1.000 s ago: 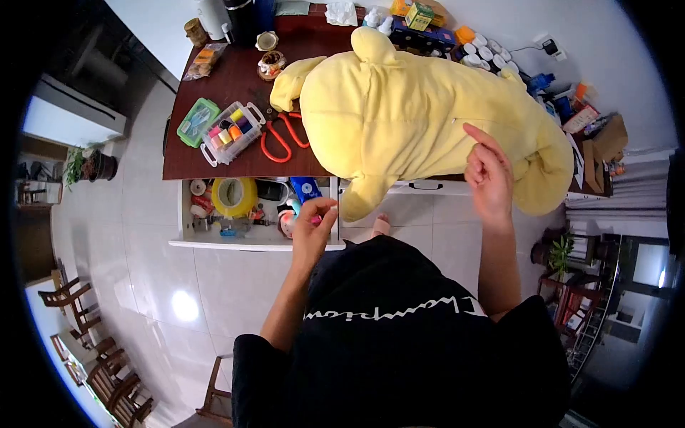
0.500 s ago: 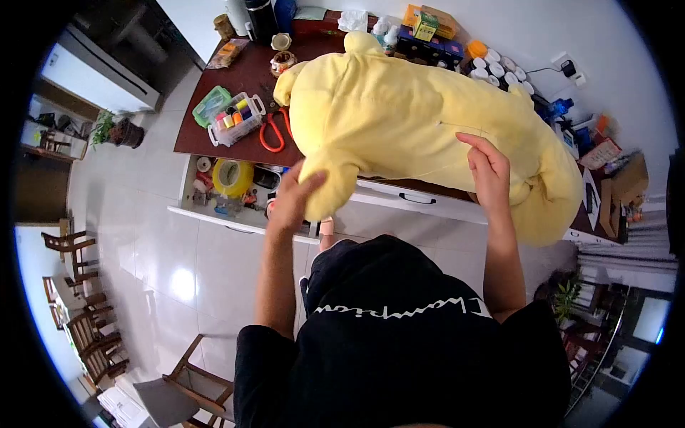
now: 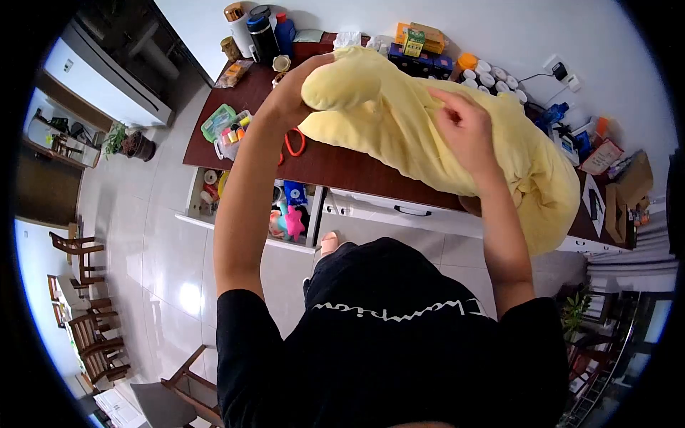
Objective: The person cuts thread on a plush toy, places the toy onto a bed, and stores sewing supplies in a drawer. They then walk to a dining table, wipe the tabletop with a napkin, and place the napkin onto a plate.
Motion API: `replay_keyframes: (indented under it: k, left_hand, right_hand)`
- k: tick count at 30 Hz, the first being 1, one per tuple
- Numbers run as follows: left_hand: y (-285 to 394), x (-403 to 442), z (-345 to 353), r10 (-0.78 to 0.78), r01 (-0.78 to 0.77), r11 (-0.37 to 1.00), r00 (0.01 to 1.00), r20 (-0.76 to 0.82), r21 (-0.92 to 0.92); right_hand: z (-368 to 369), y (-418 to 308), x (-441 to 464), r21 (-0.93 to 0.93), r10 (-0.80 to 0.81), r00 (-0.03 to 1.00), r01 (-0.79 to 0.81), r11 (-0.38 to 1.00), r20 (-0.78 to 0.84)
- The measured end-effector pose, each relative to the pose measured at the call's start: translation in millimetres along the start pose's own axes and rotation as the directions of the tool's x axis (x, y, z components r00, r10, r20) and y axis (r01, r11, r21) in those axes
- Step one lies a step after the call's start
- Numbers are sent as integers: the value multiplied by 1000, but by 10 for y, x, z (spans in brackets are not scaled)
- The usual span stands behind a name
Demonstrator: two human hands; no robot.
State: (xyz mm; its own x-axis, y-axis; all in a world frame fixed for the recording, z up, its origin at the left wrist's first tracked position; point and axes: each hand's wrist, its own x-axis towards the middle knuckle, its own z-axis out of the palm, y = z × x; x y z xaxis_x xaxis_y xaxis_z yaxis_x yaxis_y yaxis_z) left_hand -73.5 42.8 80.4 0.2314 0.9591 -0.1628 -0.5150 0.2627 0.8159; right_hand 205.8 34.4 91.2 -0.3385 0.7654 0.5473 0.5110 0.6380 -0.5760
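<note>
A large pale yellow plush toy lies across the dark red desk, its right end drooping over the front edge. My left hand grips its left end beside a rounded, stuffed limb; part of the fingers is hidden behind the fabric. Over the toy's middle is my right hand, index finger stretched toward the cloth and the other fingers curled in. Anything pinched there is too small to make out. Red-handled scissors lie on the desk left of the toy.
A clear box of thread spools sits near an open drawer holding small items. Bottles, small boxes and white-capped jars line the wall. A chair stands behind me on the left.
My left hand has moved up and away from me, lifting and folding the toy's left end. My right hand has shifted left and slightly away from me. More of the desk's front shows.
</note>
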Motion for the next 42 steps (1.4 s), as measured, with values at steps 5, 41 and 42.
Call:
replay_keyframes:
  k: [5, 41, 42]
  left_hand:
    - [111, 94, 263, 28, -20, 953, 999, -22, 301]
    - [-1041, 219, -653, 300, -292, 953, 946, -122, 77]
    - [-1083, 196, -584, 358, -345, 932, 925, -127, 116]
  right_hand:
    - [448, -185, 311, -79, -57, 998, 58, 995, 16]
    - [413, 16, -292, -215, 139, 984, -161, 963, -114]
    - [473, -103, -138, -194, 127, 980, -157, 969, -154]
